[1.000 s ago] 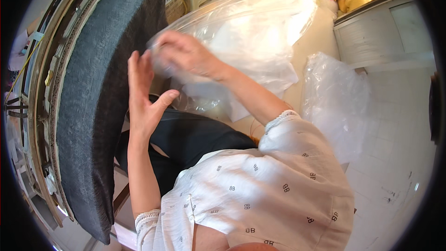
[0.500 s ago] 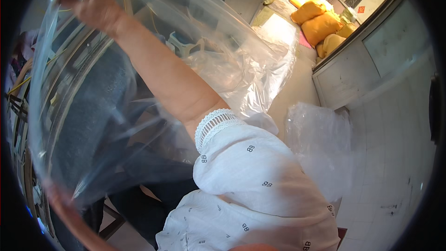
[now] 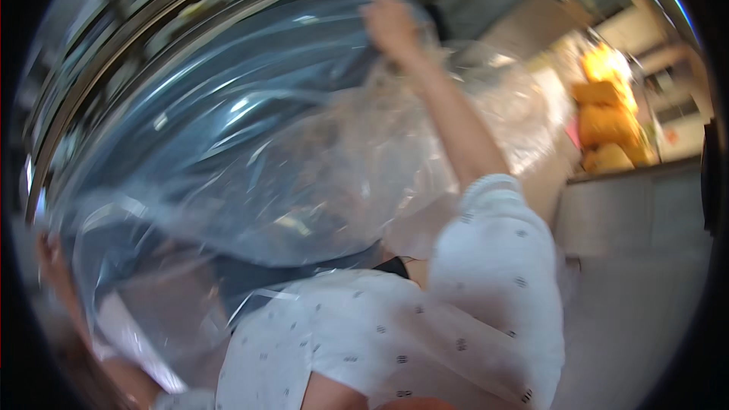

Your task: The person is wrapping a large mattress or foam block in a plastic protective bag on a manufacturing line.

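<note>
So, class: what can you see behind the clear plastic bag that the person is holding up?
Through the clear plastic bag a dark grey cushion shows, blurred. The right hand grips the bag's top and the left hand its lower edge. The cushion's outline and whatever lies behind it stay hidden.

Off at about 2 o'clock a stack of yellow cushions (image 3: 607, 118) is sitting piled up, three or so, the top one blurring into the bright light behind it. Right below them, around 3 o'clock, a grey cabinet (image 3: 634, 209) is running along with its top edge just under the lowest cushion. A pale floor (image 3: 630, 326) is spreading out at 4 o'clock. Up along 10 to 12 o'clock some curved wooden slats (image 3: 190, 7) are streaking past, too smeared to make out properly. A white patterned shirt (image 3: 425, 334) is filling the 6 o'clock area.
</note>
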A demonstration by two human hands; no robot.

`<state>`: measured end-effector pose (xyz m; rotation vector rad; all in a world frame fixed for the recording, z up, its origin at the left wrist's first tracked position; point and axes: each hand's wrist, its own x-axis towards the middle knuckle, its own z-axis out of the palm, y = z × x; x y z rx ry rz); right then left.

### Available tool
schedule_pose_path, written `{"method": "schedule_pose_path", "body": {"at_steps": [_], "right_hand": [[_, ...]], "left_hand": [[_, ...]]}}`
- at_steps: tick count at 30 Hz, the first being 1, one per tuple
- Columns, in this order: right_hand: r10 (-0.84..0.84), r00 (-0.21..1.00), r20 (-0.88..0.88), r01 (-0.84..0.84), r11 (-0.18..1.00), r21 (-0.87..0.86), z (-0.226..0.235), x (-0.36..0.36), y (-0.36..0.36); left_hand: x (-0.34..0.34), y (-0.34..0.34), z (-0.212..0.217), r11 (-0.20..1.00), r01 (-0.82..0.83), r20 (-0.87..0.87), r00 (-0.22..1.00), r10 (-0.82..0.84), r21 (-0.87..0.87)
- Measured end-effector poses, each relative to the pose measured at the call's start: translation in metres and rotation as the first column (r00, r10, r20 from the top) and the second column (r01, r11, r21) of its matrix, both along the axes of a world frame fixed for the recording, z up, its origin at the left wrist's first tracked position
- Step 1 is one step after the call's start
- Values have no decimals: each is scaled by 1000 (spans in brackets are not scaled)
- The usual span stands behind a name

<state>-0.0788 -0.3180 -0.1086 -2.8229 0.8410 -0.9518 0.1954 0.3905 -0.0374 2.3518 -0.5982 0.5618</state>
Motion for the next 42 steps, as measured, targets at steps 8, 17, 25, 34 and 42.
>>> {"method": "schedule_pose_path", "body": {"at_steps": [8, 17, 25, 34, 42], "right_hand": [[164, 966, -202, -108, 959, 261, -3, -34, -117], [14, 925, 379, 115, 942, -315, 95, 30, -121], [72, 835, -545, 100, 955, 279, -6, 7, -129], [60, 893, -445, 140, 904, 403, -19, 9, -184], [-115, 852, -511, 147, 989, 23, 14, 66, -140]], "left_hand": [[-92, -24, -49, 881, 225, -194, 969, -156, 416], [-48, 20, -64, 875, -224, -67, 958, 279, 428], [-30, 20, -77, 848, -315, 30, 942, 334, 426], [-48, 16, -70, 635, -566, 128, 790, 599, 525], [-43, 22, -95, 728, -569, 200, 820, 536, 383]]}}
